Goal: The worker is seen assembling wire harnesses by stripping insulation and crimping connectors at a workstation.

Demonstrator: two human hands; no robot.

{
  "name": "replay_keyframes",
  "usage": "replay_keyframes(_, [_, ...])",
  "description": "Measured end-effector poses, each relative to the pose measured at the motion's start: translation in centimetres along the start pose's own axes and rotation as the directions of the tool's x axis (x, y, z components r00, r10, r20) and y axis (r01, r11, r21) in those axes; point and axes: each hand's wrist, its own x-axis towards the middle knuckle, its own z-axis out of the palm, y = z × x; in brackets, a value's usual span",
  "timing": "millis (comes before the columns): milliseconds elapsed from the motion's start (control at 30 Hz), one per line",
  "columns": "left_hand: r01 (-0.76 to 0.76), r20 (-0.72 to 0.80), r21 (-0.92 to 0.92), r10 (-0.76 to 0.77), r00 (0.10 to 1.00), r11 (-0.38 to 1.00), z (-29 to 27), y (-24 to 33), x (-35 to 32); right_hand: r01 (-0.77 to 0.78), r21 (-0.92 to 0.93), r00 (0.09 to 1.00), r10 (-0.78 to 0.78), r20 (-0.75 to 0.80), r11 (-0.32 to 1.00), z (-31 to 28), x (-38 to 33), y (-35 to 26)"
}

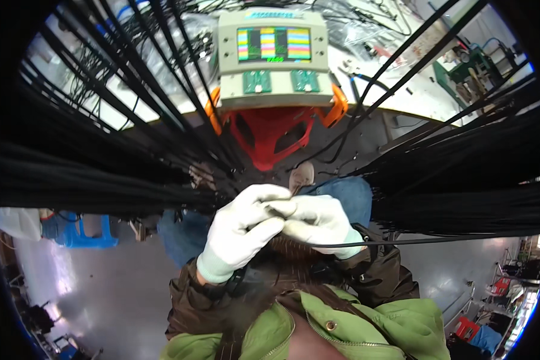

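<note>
Both my hands wear white gloves and meet at the middle of the view. My left hand (pixel 241 231) and my right hand (pixel 319 221) pinch together at the fingertips on thin black cables (pixel 402 241) that run off to the right. Thick bundles of black cables (pixel 90 180) fan out to both sides at hand height. Just beyond my hands stands a beige tester box (pixel 274 84) with a striped coloured screen (pixel 274 44) and two green sockets, mounted on a red and orange stand (pixel 270 138).
A white workbench (pixel 402 90) strewn with loose wires lies behind the box. A blue plastic stool (pixel 81 231) stands on the grey floor at the left. Red stools and clutter sit at the lower right (pixel 468 327). My knees in blue jeans (pixel 348 195) are under my hands.
</note>
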Motion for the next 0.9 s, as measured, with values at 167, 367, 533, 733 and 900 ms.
replay_keyframes(167, [-0.066,-0.133,-0.403,0.013,0.991,0.913,-0.3,0.4,-0.5,-0.042,-0.043,0.983,0.049,0.178,0.998,-1.7,2.1,-1.7])
replay_keyframes(367, [0.092,0.007,-0.646,-0.114,0.993,0.758,0.8,-0.6,-1.0,0.213,-0.024,0.956,-0.213,-0.203,0.977,-1.3,6.6,-1.3])
replay_keyframes(533, [0.216,0.054,-0.634,-0.236,0.970,0.743,0.6,-1.4,-0.8,0.057,-0.479,0.726,-0.366,-0.582,0.876,-9.7,8.2,1.1])
replay_keyframes(733, [0.358,-0.026,-0.427,-0.407,0.913,0.830,0.7,-0.1,0.0,-0.285,-0.958,0.898,-0.361,-0.252,-0.040,-16.3,9.0,3.6])
replay_keyframes(900, [0.305,-0.174,-0.286,-0.362,0.916,0.908,0.1,0.2,1.3,-0.169,-0.983,0.927,-0.326,-0.184,0.072,-16.7,8.6,3.4])
